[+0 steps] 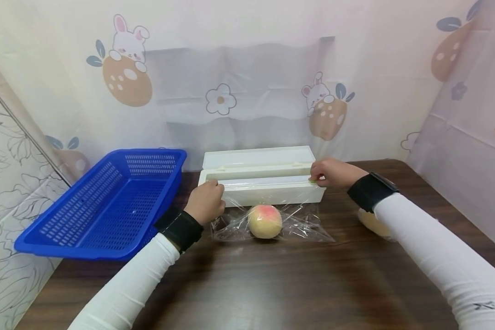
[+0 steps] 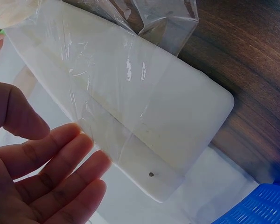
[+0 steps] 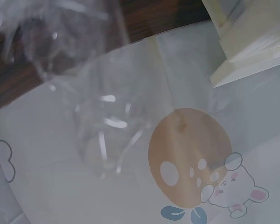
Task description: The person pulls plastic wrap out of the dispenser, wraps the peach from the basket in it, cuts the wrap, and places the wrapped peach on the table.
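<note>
A long white cling film dispenser box (image 1: 272, 195) stands on the table with its lid (image 1: 257, 157) raised. Clear cling film (image 1: 303, 222) comes out over its front, draped on a peach (image 1: 265, 222) with a pink top. My left hand (image 1: 206, 201) is at the box's left end; in the left wrist view its fingertips (image 2: 100, 161) touch the film at the box edge, thumb held apart. At the right end, my right hand (image 1: 332, 173) pinches a small green slide cutter (image 1: 312, 180) on the rim. Blurred film (image 3: 102, 116) hangs in the right wrist view.
A blue plastic basket (image 1: 123, 201) is at the table's left. A pale round thing in film (image 1: 373, 222) lies partly hidden under my right forearm. Behind the box hangs a printed curtain (image 1: 251, 91). The dark wooden table (image 1: 247, 284) extends in front.
</note>
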A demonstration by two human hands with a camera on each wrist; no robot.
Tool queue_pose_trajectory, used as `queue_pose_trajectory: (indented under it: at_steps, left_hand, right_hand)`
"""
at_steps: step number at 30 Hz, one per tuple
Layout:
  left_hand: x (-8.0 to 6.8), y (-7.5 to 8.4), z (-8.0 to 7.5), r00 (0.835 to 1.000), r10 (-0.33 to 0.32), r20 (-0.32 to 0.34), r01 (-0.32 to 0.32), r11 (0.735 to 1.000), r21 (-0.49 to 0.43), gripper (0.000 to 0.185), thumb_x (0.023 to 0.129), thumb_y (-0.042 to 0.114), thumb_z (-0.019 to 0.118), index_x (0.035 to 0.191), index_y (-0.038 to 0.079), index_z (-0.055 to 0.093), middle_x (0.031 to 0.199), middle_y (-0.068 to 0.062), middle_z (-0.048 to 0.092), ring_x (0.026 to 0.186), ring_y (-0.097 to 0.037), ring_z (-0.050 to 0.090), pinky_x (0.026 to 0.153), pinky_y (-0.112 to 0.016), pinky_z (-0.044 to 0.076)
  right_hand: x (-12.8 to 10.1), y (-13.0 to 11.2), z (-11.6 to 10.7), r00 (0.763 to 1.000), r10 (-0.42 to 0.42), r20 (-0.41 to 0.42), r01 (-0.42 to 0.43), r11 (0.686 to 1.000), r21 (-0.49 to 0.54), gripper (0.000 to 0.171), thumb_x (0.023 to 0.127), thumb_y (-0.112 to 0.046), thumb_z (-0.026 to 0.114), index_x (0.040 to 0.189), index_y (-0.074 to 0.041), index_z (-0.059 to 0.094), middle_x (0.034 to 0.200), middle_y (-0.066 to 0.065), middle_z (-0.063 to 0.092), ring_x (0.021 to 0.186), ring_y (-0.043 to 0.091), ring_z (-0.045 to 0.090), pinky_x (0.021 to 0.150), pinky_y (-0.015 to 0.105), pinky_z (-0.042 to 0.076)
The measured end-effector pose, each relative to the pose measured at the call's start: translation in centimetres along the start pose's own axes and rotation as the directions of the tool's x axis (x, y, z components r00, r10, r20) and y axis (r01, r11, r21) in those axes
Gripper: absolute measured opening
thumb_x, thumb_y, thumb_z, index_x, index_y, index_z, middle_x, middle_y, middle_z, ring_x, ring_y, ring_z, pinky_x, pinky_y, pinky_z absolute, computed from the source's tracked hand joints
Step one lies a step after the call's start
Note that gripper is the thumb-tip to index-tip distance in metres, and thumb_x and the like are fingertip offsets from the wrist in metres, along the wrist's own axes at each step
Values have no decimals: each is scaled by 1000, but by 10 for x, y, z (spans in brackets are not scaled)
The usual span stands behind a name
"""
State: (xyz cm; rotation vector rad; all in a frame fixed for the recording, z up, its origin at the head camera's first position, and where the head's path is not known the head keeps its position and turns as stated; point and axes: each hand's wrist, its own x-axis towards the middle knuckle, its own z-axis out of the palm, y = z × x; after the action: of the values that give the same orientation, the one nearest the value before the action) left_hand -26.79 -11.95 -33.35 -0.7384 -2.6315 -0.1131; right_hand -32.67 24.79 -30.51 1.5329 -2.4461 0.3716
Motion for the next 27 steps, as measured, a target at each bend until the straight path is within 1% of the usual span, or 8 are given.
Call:
queue_pose_trajectory:
  at_steps: [7,12,14,18,20,24,27]
  left_hand:
    - [1,-1,0,1000,-2,4,2,1000,-7,7,72,6,65,74,1,62,72,-10,54,63,-27,57,53,-42,48]
    - [0,-1,2,1000,-7,9,7,1000,-4,7,72,6,65,75,1,62,72,-11,55,64,-27,57,54,-42,49]
    - [0,-1,2,1000,-8,10,8,1000,-2,7,72,6,65,75,1,62,72,-11,55,64,-27,57,54,-42,49]
    - [0,0,3,1000,-10,10,10,1000,-3,8,71,6,65,75,1,62,73,-11,55,64,-27,57,54,-42,49]
    - [0,0,3,1000,-9,6,9,1000,-3,8,71,7,65,75,1,62,73,-11,55,64,-27,57,54,-42,49]
    - [0,0,2,1000,-6,1,6,1000,1,8,71,7,66,75,1,62,73,-10,55,64,-27,57,54,-42,49]
    - [0,-1,2,1000,-6,0,6,1000,3,8,71,7,66,75,1,62,72,-11,55,64,-27,57,54,-42,49]
  right_hand:
    - [0,0,-1,1000,-9,-19,9,1000,-9,24,65,17,68,69,-6,65,66,-4,53,59,11,47,54,24,41]
    - [-1,-1,0,1000,15,-11,-15,1000,-13,23,66,17,68,71,-6,67,67,-3,55,59,13,48,54,23,40]
    - [-2,-2,-1,1000,25,-5,-26,1000,-17,23,66,17,68,71,-5,67,67,-3,55,59,10,47,54,24,41]
    - [-3,-3,-2,1000,9,-9,-10,1000,-14,23,66,17,68,70,-6,65,67,-3,55,61,5,45,53,23,41]
    - [-5,-2,-3,1000,4,-13,-4,1000,-15,24,66,17,67,69,-6,65,66,-3,54,60,6,45,53,24,41]
    - [-12,2,-4,999,22,-24,-22,999,-27,26,63,17,70,70,-7,65,67,-4,53,59,9,46,53,24,40]
    - [-16,4,-4,999,40,-23,-41,998,-46,27,62,17,71,71,-7,66,69,-4,55,61,6,46,53,23,42]
